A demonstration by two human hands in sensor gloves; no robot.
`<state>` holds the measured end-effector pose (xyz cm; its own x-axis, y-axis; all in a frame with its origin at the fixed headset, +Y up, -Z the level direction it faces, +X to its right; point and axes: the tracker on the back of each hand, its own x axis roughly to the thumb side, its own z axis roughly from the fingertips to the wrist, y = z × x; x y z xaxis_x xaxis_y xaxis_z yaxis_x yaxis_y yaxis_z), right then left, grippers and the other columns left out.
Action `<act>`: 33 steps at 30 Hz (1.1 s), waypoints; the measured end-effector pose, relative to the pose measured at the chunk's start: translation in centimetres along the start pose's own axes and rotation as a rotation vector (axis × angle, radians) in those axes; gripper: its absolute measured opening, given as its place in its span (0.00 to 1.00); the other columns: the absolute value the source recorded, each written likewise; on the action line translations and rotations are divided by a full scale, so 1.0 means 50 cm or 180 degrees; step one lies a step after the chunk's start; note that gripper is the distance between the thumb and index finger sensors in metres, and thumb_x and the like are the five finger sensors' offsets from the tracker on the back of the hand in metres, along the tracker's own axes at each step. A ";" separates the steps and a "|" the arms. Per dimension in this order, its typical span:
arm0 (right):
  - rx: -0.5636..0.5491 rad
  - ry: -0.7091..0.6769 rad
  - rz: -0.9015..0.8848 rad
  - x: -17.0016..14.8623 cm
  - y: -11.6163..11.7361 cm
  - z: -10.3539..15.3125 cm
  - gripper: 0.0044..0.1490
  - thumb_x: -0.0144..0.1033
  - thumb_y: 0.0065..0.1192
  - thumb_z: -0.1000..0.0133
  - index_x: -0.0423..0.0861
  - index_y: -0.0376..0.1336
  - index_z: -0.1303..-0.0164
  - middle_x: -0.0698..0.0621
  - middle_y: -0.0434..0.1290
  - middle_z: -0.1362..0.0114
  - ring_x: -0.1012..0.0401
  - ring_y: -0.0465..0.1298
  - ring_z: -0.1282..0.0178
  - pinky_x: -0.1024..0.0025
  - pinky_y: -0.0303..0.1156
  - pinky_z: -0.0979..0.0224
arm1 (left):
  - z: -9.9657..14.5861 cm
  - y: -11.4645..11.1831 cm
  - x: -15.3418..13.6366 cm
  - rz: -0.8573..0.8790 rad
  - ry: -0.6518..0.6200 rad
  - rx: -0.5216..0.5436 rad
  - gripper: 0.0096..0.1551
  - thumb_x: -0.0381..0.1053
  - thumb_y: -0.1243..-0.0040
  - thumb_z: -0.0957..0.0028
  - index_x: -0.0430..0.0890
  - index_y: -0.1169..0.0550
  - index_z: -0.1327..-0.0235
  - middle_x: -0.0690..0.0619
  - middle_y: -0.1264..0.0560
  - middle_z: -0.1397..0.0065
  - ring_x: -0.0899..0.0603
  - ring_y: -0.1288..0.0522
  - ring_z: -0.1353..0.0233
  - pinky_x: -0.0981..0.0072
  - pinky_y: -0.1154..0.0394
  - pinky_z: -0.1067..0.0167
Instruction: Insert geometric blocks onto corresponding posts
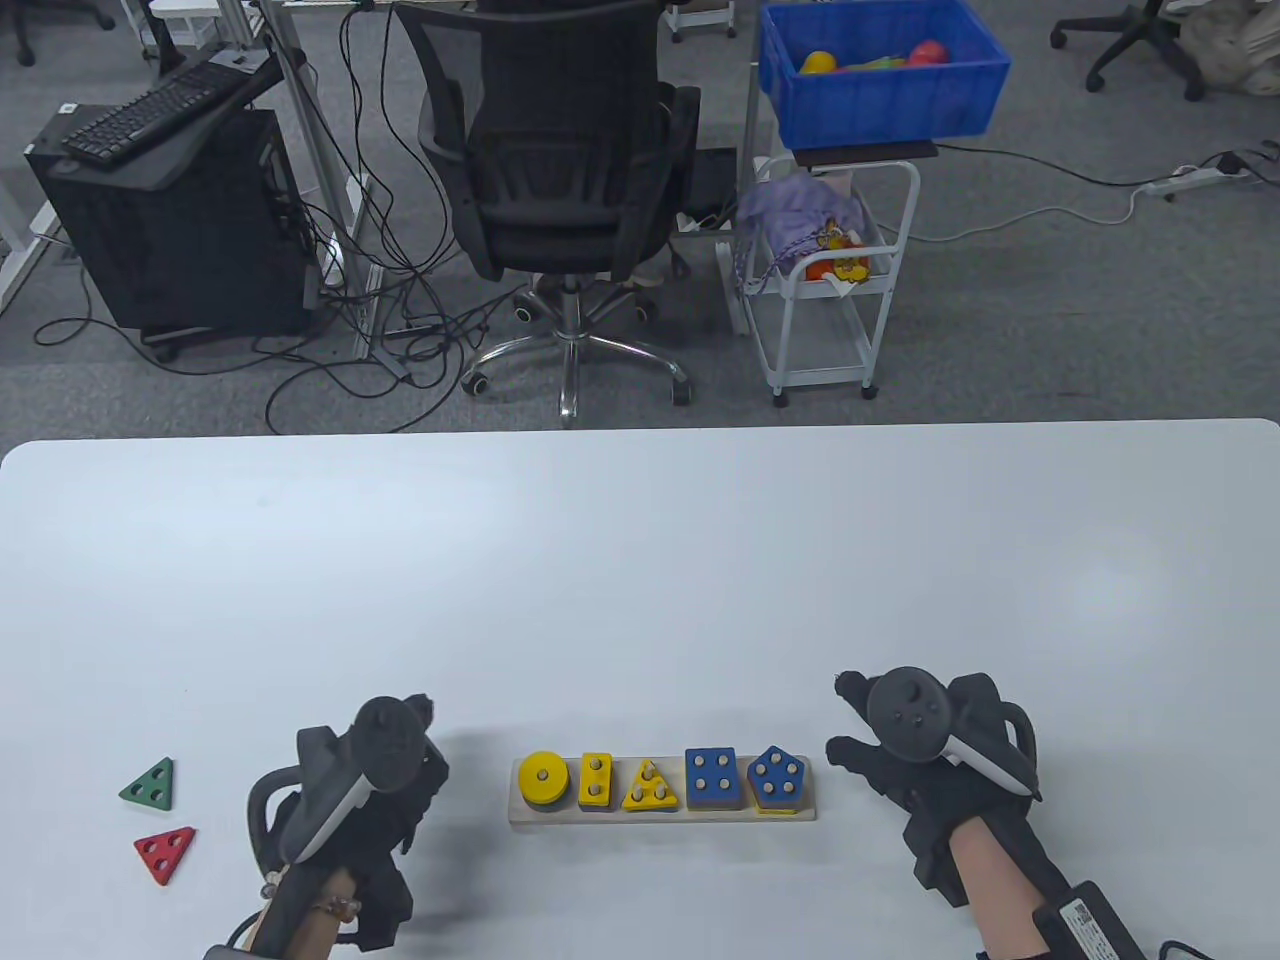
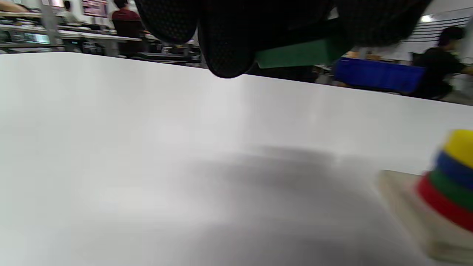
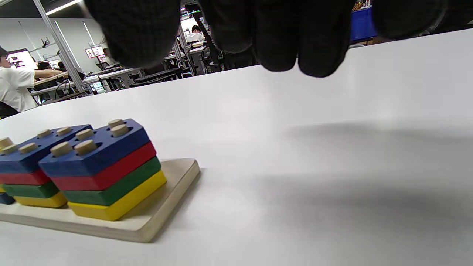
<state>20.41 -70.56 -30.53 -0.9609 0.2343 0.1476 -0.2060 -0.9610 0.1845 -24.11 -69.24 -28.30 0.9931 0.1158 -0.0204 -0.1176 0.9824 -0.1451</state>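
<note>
A wooden peg board (image 1: 660,814) lies near the table's front edge with five stacks: a yellow-topped circle (image 1: 544,778), rectangle (image 1: 596,780) and triangle (image 1: 650,786), then a blue-topped square (image 1: 712,776) and pentagon (image 1: 778,777). A green triangle (image 1: 150,784) and a red triangle (image 1: 166,853) lie loose at far left. My left hand (image 1: 405,745) hovers just left of the board; the left wrist view shows its fingers (image 2: 225,48) holding a green block (image 2: 299,53) whose shape I cannot tell. My right hand (image 1: 850,720) hangs empty with relaxed fingers (image 3: 295,37) right of the pentagon stack (image 3: 107,170).
The white table (image 1: 640,580) stretches away behind the board. Beyond its far edge stand an office chair (image 1: 570,170), a white cart (image 1: 830,290) with a blue bin (image 1: 880,70), and a computer tower (image 1: 170,220).
</note>
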 end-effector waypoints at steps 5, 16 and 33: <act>0.0013 -0.0003 0.0004 0.001 0.001 0.000 0.44 0.54 0.62 0.46 0.44 0.58 0.22 0.37 0.66 0.23 0.37 0.70 0.28 0.28 0.63 0.32 | 0.008 -0.013 0.110 -0.0090 -0.0838 -0.0037 0.42 0.65 0.35 0.58 0.64 0.35 0.28 0.63 0.31 0.20 0.51 0.26 0.22 0.47 0.34 0.23; 0.0059 -0.0032 0.0035 0.005 0.004 0.000 0.44 0.54 0.62 0.46 0.45 0.58 0.22 0.37 0.67 0.23 0.38 0.71 0.28 0.28 0.63 0.32 | -0.021 -0.075 0.222 -0.0689 -0.1276 -0.0141 0.43 0.64 0.34 0.59 0.66 0.36 0.28 0.66 0.32 0.20 0.51 0.29 0.19 0.46 0.36 0.22; 0.0109 -0.0029 0.0030 0.007 0.007 0.000 0.44 0.54 0.62 0.46 0.44 0.59 0.22 0.37 0.67 0.23 0.37 0.71 0.28 0.28 0.63 0.32 | -0.048 -0.046 0.126 -0.0217 -0.0801 -0.0185 0.43 0.72 0.46 0.59 0.67 0.39 0.26 0.63 0.36 0.16 0.50 0.30 0.19 0.48 0.35 0.23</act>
<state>19.99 -70.80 -30.43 -0.9610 0.2267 0.1583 -0.1902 -0.9576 0.2161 -17.59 -71.11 -30.46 0.9674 0.0897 0.2370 -0.0433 0.9800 -0.1944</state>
